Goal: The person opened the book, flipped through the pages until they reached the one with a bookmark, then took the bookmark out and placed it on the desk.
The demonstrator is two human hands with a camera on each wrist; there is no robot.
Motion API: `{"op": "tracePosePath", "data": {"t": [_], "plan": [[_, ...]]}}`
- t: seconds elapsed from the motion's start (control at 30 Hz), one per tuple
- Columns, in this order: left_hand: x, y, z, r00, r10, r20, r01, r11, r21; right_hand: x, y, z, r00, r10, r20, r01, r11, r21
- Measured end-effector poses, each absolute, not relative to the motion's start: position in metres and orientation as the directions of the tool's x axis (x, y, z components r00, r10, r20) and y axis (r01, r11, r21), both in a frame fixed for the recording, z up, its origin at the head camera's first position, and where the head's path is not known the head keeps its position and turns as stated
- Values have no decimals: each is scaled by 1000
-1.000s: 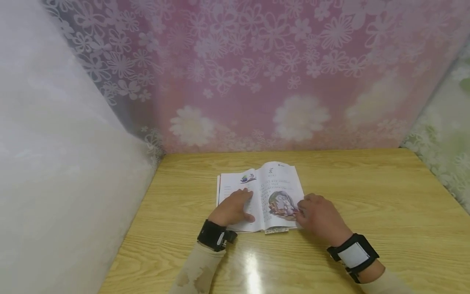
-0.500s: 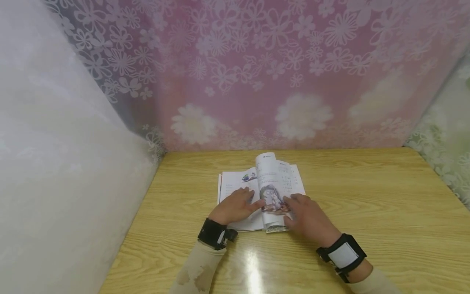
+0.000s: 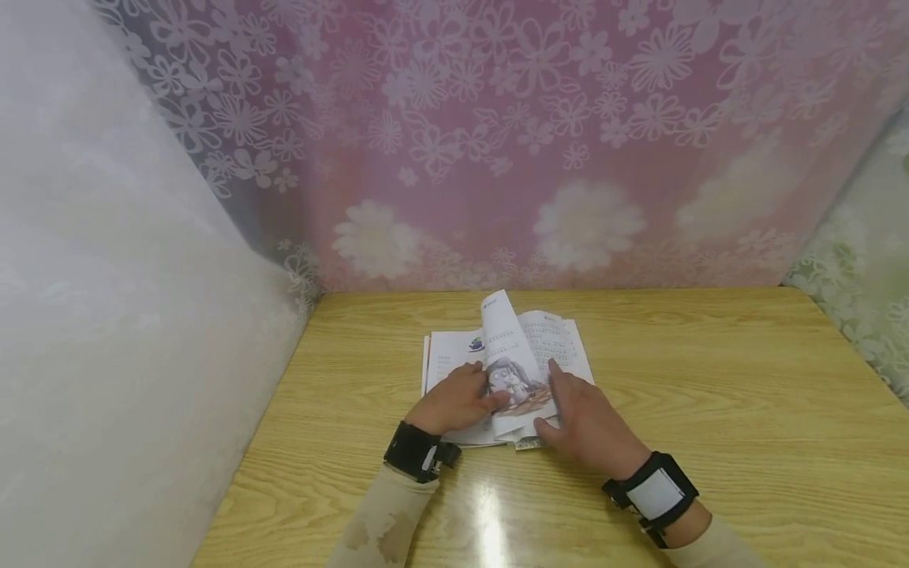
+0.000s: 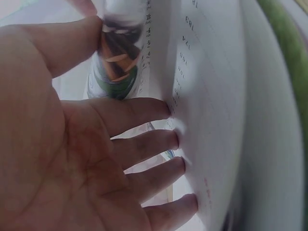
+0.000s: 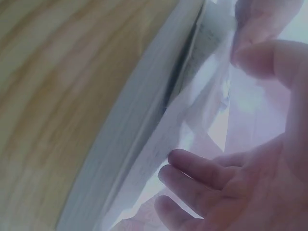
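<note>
An open book [image 3: 447, 345] with printed text lies on the table. One illustrated page [image 3: 506, 335] stands half lifted and curves over toward the left side. My left hand [image 3: 454, 401] rests on the left page with fingers spread, and its thumb lies against the lifted page. In the left wrist view the left fingers [image 4: 139, 113] are straight, with tips touching the paper. My right hand [image 3: 595, 426] is at the lifted page's right edge, thumb apart from the fingers. Seen from the right wrist, the right fingers [image 5: 192, 185] are loosely bent right beside the pages [image 5: 163, 139].
The book lies on a wood-grain table [image 3: 710, 379]. A pink flowered sheet [image 3: 454, 158] hangs behind the table, with a pale covering [image 3: 142, 276] at the left and a floral one [image 3: 866, 268] at the right. Both wrists wear black straps [image 3: 656, 497].
The illustrated page has risen from the right side and swung left over the spine. My right hand has moved left with it. My left thumb has shifted onto that page.
</note>
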State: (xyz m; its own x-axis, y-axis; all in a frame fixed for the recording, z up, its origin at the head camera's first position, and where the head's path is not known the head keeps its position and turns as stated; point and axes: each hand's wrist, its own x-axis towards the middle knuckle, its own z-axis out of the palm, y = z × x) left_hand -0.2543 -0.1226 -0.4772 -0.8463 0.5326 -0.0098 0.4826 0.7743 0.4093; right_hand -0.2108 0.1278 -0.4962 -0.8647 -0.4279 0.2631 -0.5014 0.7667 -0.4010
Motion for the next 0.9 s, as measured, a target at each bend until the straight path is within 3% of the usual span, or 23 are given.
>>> {"op": "tracePosePath", "data": {"t": [0.33, 0.57, 0.7, 0.8, 0.9], "plan": [[-256, -129, -478, -846, 529, -70, 450, 777, 440, -210, 119, -483, -829, -472, 301, -558, 732, -390], [-255, -130, -477, -849, 512, -134, 395, 781, 483, -211, 108, -476, -882, -427, 200, -436, 580, -688], [-254, -129, -475, -847, 506, -166, 402, 812, 422, -213, 104, -474, -875, -462, 142, -368, 446, -816], [-255, -127, -477, -850, 502, -159, 427, 834, 348, -212, 99, -475, -843, -520, 138, -404, 443, -801], [-256, -128, -481, -852, 512, -112, 449, 823, 347, -209, 94, -480, -796, -578, 178, -519, 502, -691]]}}
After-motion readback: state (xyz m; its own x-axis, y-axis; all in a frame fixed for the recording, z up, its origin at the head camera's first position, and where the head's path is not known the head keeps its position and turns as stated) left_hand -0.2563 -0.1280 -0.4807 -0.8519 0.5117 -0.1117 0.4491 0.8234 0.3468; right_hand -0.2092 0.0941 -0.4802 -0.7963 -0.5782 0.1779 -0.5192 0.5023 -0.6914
